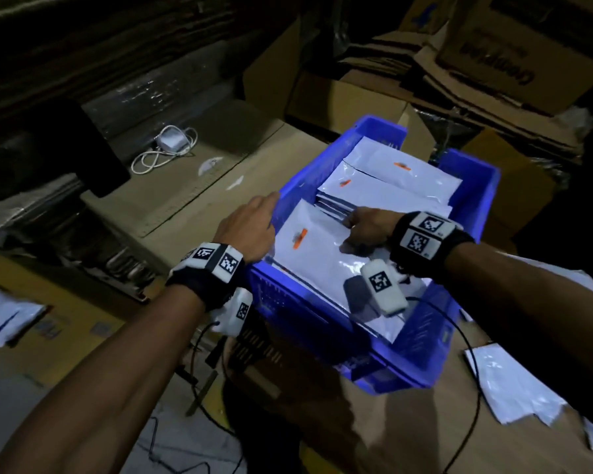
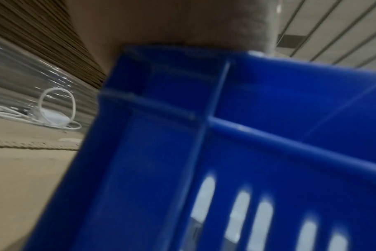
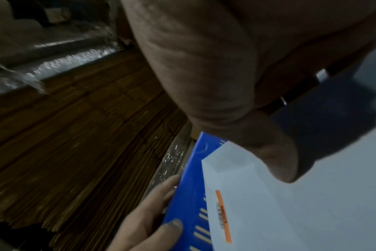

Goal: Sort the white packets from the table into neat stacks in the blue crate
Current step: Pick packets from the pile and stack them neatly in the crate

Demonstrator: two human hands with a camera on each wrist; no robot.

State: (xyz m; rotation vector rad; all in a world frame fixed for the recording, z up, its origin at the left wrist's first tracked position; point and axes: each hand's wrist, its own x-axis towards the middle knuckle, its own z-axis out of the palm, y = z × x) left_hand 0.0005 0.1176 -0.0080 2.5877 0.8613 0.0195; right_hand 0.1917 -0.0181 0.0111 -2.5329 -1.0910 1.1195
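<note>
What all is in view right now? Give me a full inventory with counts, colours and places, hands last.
blue crate: one, blue, on the table's right part, slotted walls.
white packets in the crate: several, exact count hidden, white with small orange labels; in overlapping stacks from near to far end.
white packets outside the crate: at least two, white; one group right of the crate, one at far left.
charger with cable: one, white, far left of the table.
cardboard boxes: several, brown, behind the crate.
table: one, tan.
left hand: grips the crate's left wall.
right hand: fingers curled on the packets inside the crate.
</note>
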